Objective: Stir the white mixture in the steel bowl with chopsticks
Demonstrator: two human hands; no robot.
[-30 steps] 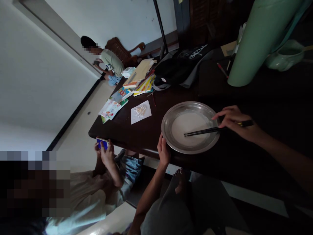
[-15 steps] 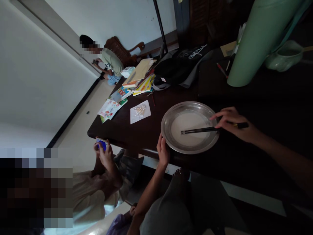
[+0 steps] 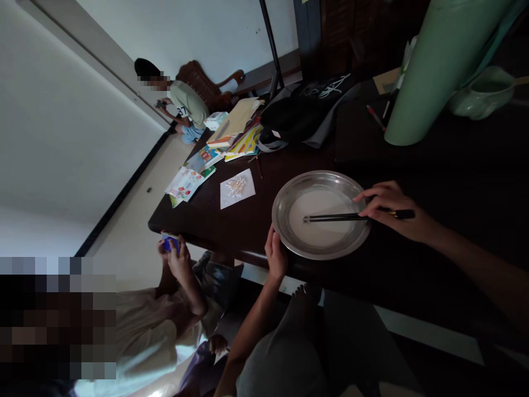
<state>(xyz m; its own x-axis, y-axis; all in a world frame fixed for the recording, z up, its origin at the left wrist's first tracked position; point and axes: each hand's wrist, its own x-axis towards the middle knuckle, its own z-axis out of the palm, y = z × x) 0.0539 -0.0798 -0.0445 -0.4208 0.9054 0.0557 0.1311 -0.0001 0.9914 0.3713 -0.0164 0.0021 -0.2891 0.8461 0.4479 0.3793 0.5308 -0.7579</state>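
A round metal basin stands on the dark table, with a pool of milky white liquid in it. My left hand grips the basin's near left edge, fingers against its outer wall. Over the right rim, my right hand is closed on a pair of black chopsticks. They lie almost level, their tips in or just at the liquid; which of the two I cannot tell. Left of the basin, cotton swabs lie in a loose pile on a white paper sheet.
Books and a black bag lie towards the back of the dark table. A tall green cylinder and a green bowl stand at the right. At the left, a person's hands hold a phone.
The chopsticks have shifted slightly left in the basin, and my right hand has moved a little with them. My left hand stays at the rim.
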